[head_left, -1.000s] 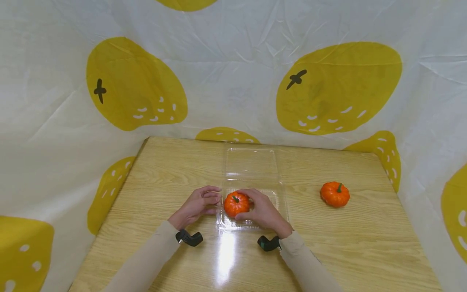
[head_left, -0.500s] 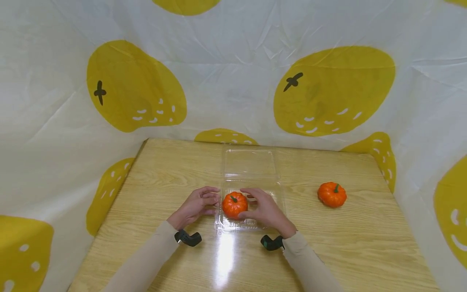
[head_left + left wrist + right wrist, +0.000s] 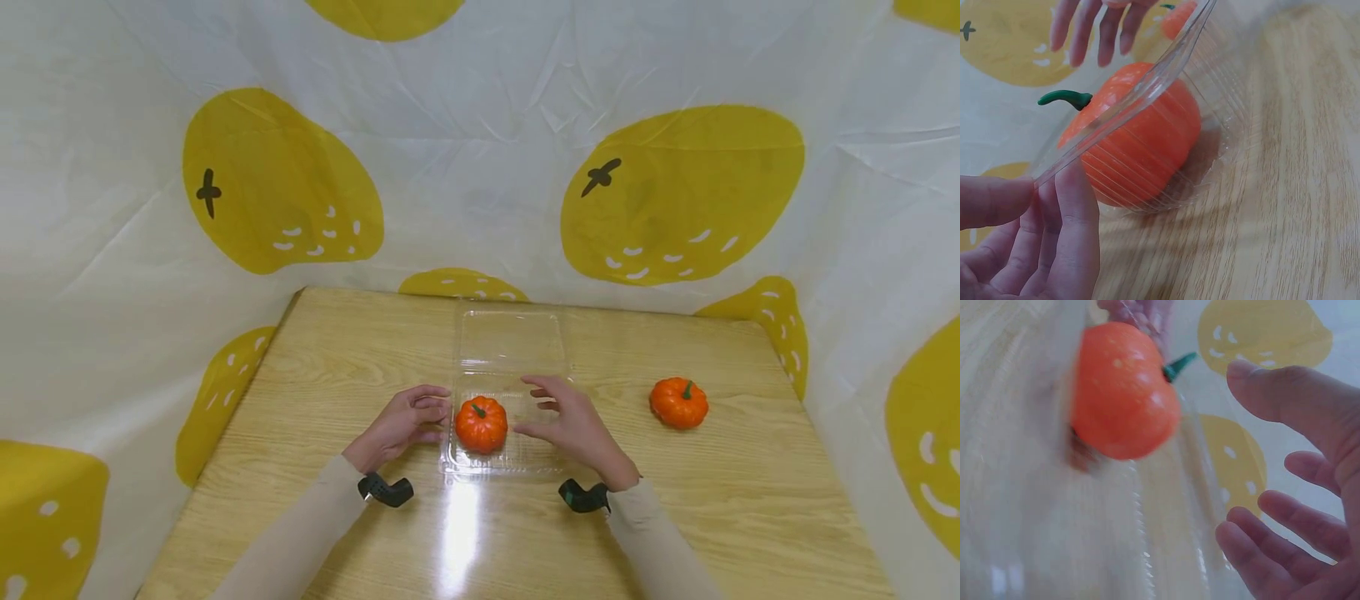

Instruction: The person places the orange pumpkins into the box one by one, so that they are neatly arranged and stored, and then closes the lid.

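Note:
A small orange pumpkin with a green stem sits in the left part of a clear plastic clamshell container, whose lid lies open toward the back. My left hand pinches the container's left rim between thumb and fingers, as the left wrist view shows up close. My right hand hovers over the container's right side, fingers spread and holding nothing, apart from the pumpkin. Off to the right on the table, a second orange pumpkin lies tilted.
The wooden table ends at a white cloth backdrop printed with yellow fruit, which also hangs along both sides. A bright light reflection lies on the wood in front of the container.
My right hand has let go of the pumpkin in the container and drawn away to the right, its fingers opening. The left hand stays at the container's rim.

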Demonstrator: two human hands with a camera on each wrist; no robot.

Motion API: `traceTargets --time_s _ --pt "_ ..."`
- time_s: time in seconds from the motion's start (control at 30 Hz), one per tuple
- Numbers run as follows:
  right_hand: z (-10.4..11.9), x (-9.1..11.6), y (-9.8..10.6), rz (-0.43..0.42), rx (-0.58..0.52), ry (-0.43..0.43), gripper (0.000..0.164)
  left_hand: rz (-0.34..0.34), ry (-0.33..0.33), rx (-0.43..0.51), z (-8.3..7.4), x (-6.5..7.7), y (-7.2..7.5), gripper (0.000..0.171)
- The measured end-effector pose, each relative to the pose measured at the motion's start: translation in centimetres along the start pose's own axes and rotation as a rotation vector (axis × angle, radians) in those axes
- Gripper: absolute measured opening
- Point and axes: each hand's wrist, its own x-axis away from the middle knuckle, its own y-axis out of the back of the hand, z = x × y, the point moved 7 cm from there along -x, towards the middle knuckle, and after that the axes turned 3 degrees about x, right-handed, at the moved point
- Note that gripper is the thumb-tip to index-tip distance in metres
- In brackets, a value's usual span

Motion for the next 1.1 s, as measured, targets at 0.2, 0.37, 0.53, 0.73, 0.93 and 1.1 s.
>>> traceTargets --time_s 0.2,0.37,0.53,0.73,0.93,1.1 --pt "-0.4 0.6 2.4 -0.076 0.022 0.023 0.071 0.002 -0.002 0.0 -0.1 0.2 -0.1 0.045" --pt "-1.1 1.2 3.9 -0.132 0.014 0.019 0.07 0.01 -0.004 -0.009 -0.3 0.2 -0.1 0.046" --pt "-1.7 1.7 5.0 -0.171 0.0 -0.01 0.07 0.007 -0.006 -0.016 -0.3 0.3 0.0 0.047" --pt "-2.4 2.3 5.8 -0.185 -0.01 -0.043 0.068 0.002 0.001 -0.027 -0.2 0.4 0.1 0.047" --pt "-2.8 3.0 6.8 -0.243 0.031 -0.02 0.066 0.002 0.001 -0.038 -0.3 0.5 0.1 0.047" --pt "-3.2 3.7 7.5 -0.259 0.061 -0.032 0.066 0.006 -0.005 -0.041 -0.4 0.5 0.0 0.047"
